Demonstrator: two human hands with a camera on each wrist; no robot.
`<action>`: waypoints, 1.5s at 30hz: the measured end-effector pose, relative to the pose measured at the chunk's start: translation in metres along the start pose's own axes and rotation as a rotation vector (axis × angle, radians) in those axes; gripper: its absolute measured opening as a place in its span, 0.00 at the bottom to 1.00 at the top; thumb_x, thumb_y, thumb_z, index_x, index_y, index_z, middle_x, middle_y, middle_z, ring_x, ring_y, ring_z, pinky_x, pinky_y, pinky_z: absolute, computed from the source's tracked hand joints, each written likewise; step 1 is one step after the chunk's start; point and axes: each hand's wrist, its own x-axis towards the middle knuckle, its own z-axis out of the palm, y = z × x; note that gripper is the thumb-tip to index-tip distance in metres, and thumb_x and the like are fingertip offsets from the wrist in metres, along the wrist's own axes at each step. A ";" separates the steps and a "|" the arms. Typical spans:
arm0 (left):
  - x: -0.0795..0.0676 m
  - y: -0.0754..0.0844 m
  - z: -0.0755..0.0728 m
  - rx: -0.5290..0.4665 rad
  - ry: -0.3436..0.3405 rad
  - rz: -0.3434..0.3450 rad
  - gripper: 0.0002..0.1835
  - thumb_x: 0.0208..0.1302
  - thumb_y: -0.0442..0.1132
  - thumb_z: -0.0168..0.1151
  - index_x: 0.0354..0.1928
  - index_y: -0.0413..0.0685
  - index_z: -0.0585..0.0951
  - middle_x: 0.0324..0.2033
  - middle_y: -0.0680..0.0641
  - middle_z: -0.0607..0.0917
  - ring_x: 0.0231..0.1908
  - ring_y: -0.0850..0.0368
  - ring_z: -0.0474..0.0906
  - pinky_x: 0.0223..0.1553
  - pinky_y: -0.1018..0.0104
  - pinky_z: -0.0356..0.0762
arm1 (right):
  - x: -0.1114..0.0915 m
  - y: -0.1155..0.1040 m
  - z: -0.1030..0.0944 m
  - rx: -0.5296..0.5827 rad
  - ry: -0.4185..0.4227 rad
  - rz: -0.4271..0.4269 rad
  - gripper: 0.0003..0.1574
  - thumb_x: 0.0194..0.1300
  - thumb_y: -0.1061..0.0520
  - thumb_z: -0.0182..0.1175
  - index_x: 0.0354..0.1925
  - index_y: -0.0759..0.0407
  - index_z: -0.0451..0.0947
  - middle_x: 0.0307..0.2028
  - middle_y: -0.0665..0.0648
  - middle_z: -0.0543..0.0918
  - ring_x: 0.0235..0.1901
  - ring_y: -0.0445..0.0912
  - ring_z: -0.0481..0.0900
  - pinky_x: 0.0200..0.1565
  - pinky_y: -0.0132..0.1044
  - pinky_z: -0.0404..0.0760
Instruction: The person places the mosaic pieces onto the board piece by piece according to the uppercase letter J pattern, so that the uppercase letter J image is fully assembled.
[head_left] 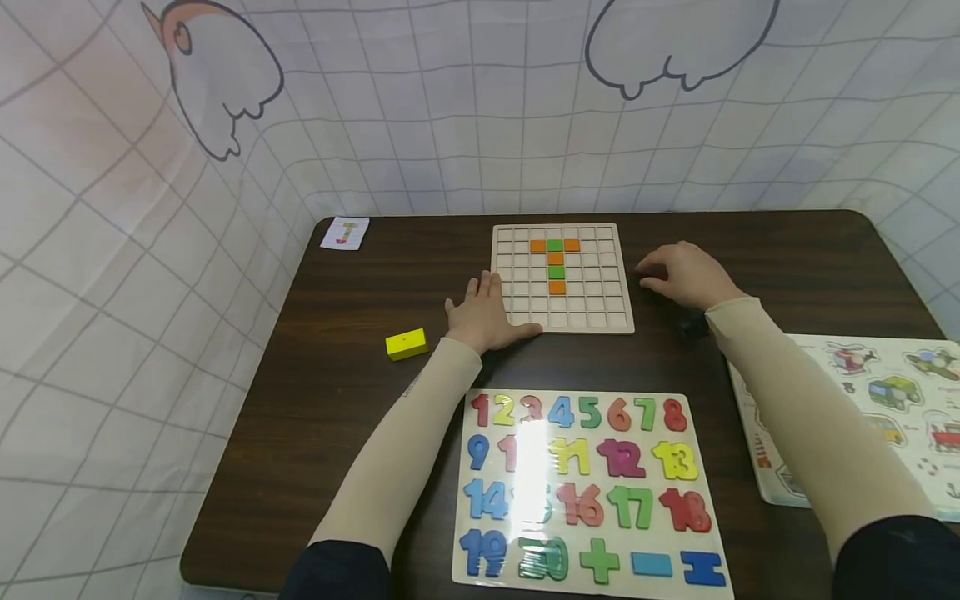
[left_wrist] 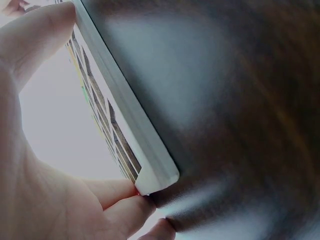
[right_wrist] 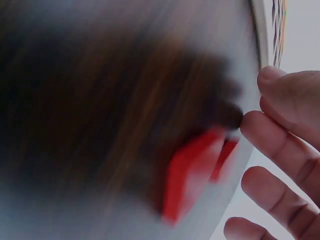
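A wooden grid board (head_left: 517,312) lies on the table with orange and green square pieces in a T shape. My left hand (head_left: 483,318) rests at its near left corner, thumb along the near edge and fingers at the left side. In the left wrist view the thumb (left_wrist: 42,37) touches the board's edge (left_wrist: 117,95). My right hand (head_left: 692,275) is off the board's right side, fingers loosely bent, nothing between them. Below its fingertips, in the right wrist view, blurred red blocks (right_wrist: 192,172) lie on the table; the head view hides them behind the hand.
A yellow block (head_left: 407,344) lies left of my left forearm. A card with a letter J (head_left: 345,233) is at the far left corner. A number puzzle board (head_left: 585,400) lies in front, and a vehicle picture board (head_left: 862,392) is partly under my right forearm.
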 end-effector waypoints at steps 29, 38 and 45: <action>-0.001 -0.003 -0.001 -0.019 0.003 0.002 0.66 0.58 0.81 0.57 0.85 0.48 0.44 0.85 0.46 0.46 0.84 0.45 0.46 0.77 0.29 0.52 | -0.014 0.023 -0.012 -0.065 -0.044 0.028 0.18 0.69 0.56 0.68 0.53 0.64 0.86 0.55 0.70 0.84 0.57 0.68 0.79 0.63 0.68 0.73; -0.002 -0.003 -0.001 -0.013 0.005 0.002 0.66 0.59 0.81 0.57 0.85 0.48 0.43 0.85 0.45 0.46 0.84 0.45 0.46 0.77 0.29 0.52 | -0.005 -0.009 -0.002 -0.028 0.006 -0.071 0.17 0.67 0.56 0.71 0.52 0.61 0.87 0.51 0.64 0.87 0.54 0.62 0.80 0.62 0.63 0.75; -0.002 -0.001 -0.002 -0.014 0.003 0.000 0.66 0.58 0.81 0.57 0.85 0.48 0.43 0.85 0.46 0.46 0.84 0.45 0.46 0.77 0.29 0.52 | 0.005 -0.041 0.007 0.007 -0.019 -0.096 0.18 0.65 0.53 0.72 0.52 0.59 0.88 0.52 0.62 0.87 0.55 0.59 0.78 0.63 0.61 0.74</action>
